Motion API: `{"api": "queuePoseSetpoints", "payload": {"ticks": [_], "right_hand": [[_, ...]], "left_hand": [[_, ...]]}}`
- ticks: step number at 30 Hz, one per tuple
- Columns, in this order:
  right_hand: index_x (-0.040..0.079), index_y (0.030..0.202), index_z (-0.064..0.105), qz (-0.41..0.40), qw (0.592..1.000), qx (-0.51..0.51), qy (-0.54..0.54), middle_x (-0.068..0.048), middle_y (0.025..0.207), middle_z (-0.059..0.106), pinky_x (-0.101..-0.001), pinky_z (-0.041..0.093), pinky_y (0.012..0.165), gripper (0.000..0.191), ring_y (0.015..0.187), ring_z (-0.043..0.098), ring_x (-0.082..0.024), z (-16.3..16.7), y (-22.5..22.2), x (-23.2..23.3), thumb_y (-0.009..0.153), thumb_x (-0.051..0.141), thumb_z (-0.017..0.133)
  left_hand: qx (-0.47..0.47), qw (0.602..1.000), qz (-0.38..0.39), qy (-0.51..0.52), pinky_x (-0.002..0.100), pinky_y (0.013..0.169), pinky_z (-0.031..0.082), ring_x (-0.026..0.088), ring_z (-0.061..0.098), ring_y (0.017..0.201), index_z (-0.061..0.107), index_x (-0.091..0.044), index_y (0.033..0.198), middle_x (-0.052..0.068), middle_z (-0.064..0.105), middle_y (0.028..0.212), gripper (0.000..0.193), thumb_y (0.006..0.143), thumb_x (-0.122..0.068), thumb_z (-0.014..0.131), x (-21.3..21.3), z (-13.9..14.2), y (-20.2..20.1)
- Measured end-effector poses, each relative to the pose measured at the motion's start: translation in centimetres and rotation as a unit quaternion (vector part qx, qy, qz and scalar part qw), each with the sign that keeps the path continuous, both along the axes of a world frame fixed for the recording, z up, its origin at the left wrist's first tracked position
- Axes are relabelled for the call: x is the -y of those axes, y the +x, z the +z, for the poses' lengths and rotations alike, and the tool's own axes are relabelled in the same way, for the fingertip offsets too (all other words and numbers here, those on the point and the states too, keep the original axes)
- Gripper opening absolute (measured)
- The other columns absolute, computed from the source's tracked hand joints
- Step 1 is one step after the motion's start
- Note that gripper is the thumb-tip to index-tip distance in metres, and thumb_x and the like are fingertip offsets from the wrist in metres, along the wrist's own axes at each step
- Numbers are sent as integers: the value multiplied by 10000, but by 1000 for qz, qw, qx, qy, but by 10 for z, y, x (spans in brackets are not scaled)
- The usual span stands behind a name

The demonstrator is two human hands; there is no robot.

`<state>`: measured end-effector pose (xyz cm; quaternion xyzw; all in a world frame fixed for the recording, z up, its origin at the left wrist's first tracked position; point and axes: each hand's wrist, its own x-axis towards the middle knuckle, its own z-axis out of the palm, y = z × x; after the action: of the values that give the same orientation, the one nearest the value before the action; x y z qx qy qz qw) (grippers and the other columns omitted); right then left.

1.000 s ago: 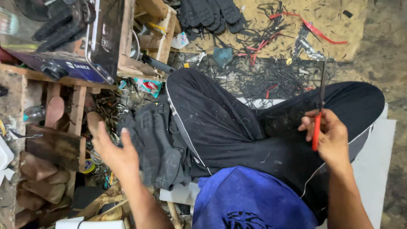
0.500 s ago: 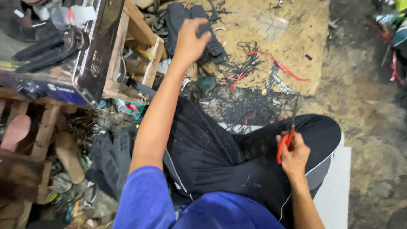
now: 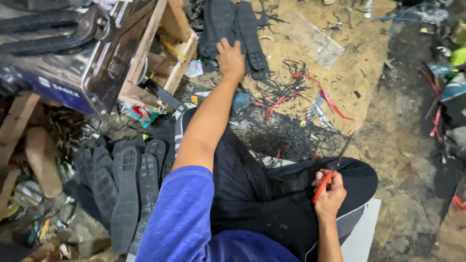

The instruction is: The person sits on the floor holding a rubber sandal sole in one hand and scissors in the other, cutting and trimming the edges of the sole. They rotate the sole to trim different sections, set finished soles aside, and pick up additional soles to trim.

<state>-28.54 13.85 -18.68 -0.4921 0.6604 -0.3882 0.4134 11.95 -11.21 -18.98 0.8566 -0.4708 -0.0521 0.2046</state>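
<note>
Right hand (image 3: 330, 194): closed around the red handles of a pair of scissors (image 3: 335, 170), resting on the black-trousered knee (image 3: 349, 177); the blades point up and away from the hand.
Left hand (image 3: 230, 59): stretched far forward, well apart from the right hand, fingers spread flat on a stack of black shoe soles (image 3: 233, 24) lying on the sandy floor (image 3: 359, 53); no grip on them can be seen.
Near the left elbow: another heap of black soles (image 3: 124, 184).
Between the hands: black rubber trimmings (image 3: 286, 138) and red strips (image 3: 330, 99).
Left of the left hand: a wooden crate (image 3: 170, 58).
</note>
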Motion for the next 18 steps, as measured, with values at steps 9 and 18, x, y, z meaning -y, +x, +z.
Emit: {"api": "queuePoseSetpoints", "payload": {"ticks": [9, 18], "right_hand": [[36, 1040, 648, 17, 997, -26, -67, 27, 704, 630, -214, 446, 548, 192, 609, 577, -33, -2, -1, -30, 985, 207, 717], [44, 1051, 678, 15, 982, -186, -41, -64, 627, 603, -319, 418, 516, 325, 506, 491, -134, 34, -2, -55, 925, 332, 758]], "left_hand": [[-137, 936, 126, -298, 449, 885, 501, 316, 615, 975, 718, -245, 1139, 75, 694, 943, 464, 743, -3, 711, -14, 23, -1], [-756, 568, -15, -324, 263, 826, 518, 69, 632, 1014, 678, -21, 1277, -8, 713, 1170, 414, 909, -191, 759, -78, 77, -2]]}}
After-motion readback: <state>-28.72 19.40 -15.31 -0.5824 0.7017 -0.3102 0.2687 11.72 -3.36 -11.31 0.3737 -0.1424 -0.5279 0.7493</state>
